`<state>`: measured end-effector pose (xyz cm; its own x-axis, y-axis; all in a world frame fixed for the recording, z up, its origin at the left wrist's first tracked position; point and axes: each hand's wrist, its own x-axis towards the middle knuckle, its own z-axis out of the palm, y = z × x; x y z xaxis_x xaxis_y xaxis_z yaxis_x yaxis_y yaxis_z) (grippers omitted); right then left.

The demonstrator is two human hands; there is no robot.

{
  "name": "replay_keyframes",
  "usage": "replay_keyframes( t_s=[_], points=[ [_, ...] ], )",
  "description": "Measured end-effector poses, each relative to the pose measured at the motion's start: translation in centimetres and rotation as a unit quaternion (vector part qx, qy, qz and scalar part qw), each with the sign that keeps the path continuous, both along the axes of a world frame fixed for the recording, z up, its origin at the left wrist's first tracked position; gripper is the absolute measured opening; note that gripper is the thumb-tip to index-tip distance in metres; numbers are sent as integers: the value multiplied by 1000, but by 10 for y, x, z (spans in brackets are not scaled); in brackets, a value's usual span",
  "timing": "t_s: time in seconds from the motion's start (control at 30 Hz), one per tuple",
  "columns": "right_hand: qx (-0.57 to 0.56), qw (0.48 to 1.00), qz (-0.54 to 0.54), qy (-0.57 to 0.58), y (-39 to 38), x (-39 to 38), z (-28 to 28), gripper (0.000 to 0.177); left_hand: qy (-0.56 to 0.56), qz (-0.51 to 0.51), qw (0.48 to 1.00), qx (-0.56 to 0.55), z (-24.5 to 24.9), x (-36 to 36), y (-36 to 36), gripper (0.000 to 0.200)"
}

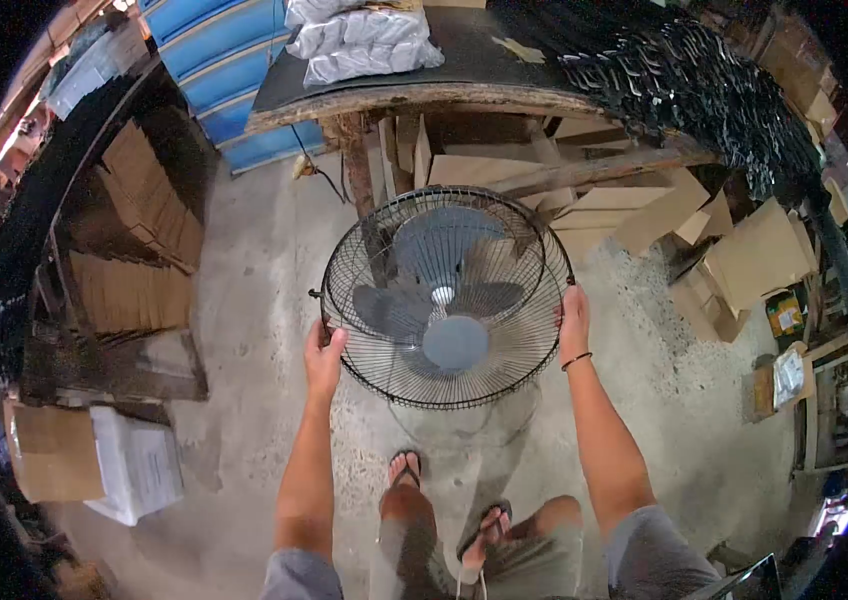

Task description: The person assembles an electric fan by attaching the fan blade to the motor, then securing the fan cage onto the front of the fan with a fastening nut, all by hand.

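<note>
Between my hands is a large round fan point(456, 343) with a black wire cage, grey blades and a round grey centre plate. It hangs in front of me above the floor, its face tipped upward. My left hand point(325, 358) grips the left rim, thumb on the near side and fingers partly hidden behind the wire. On the opposite rim, my right hand point(572, 322) is closed round the edge, a dark band at its wrist. A small dark clip juts from the cage just above my left hand.
Ahead stands a wooden workbench point(504, 97) bearing plastic-wrapped bundles point(369, 48) and a heap of black strips point(664, 80). Flattened cardboard point(624, 205) leans beneath it. At left are stacked cardboard pieces point(134, 290) and a white box point(139, 465); an open carton point(754, 255) sits at right.
</note>
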<state>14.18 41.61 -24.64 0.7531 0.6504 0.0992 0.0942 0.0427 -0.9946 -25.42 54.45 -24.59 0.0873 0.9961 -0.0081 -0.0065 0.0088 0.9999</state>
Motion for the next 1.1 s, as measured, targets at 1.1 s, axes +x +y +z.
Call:
replay_keyframes(
  t_s=[1.1],
  points=[
    [93, 993, 58, -34, 65, 21, -81, 59, 50, 56, 966, 249, -81, 14, 70, 62]
  ],
)
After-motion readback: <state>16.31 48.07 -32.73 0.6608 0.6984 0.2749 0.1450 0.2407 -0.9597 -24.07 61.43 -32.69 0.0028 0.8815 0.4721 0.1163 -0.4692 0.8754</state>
